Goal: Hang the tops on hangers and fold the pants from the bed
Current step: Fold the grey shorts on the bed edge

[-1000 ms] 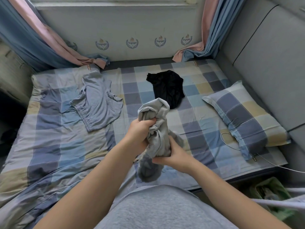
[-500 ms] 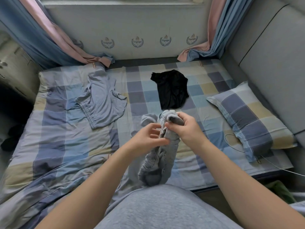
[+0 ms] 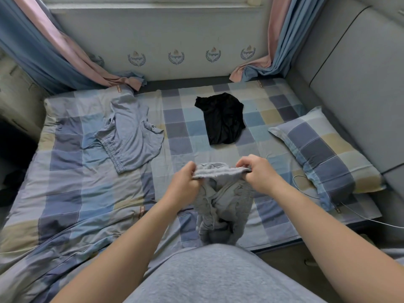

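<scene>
Grey pants (image 3: 223, 206) | top pinched by left grip (image 3: 185, 183), right grip (image 3: 260, 174) | rest hangs below

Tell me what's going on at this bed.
A person stands at the bed holding grey pants by the waistband, with the left hand and right hand each pinching one end. The rest hangs bunched below, not yet folded. A blue garment lies on the bed's left side, a black garment farther back, a pillow on the right.
</scene>
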Demonstrator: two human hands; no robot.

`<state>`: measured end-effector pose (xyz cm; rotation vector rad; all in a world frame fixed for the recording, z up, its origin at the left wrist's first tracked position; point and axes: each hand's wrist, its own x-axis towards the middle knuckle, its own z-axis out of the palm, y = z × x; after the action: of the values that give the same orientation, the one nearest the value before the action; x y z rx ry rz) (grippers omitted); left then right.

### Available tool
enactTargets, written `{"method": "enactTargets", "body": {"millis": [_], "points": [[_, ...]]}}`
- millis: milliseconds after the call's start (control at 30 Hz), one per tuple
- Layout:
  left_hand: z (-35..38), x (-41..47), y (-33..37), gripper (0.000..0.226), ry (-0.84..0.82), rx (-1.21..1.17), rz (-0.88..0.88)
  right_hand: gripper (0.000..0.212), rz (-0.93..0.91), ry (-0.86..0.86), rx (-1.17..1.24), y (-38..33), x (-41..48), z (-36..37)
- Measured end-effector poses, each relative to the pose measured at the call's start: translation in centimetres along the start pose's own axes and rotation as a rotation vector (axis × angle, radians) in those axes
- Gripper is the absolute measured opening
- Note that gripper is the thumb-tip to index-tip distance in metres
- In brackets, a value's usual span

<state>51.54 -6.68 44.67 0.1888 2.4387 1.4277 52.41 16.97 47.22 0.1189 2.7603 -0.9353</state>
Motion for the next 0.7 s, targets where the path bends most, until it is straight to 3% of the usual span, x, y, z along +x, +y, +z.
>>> {"method": "enactTargets", "body": {"millis": [133, 233, 367, 467, 700], "points": [[-1.3, 0.7, -0.4, 0.023, 0.203, 0.020, -0.151, 0.019, 0.140, 0.076, -0.266, 3.8, -0.3, 1.6], [-2.3, 1.2, -1.1, 0.020, 0.322, -0.039, -0.267, 0.021, 0.262, 0.146, -0.318, 6.0, -0.8, 2.8], [-5.4, 1.7, -3.9, 0.050, 0.497, -0.076, -0.391, 0.027, 0.451, 0.245, -0.184, 8.8, -1.3, 3.0], [-6.9, 1.5, -6.2, 0.044, 0.477, -0.097, -0.476, 0.031, 0.518, 0.302, 0.111, 9.9, -1.4, 2.2], [-3.9, 0.8, -7.3, 0.013, 0.263, -0.015, -0.567, 0.026, 0.246, 0.240, 0.429, 4.6, 1.2, 1.4]]}}
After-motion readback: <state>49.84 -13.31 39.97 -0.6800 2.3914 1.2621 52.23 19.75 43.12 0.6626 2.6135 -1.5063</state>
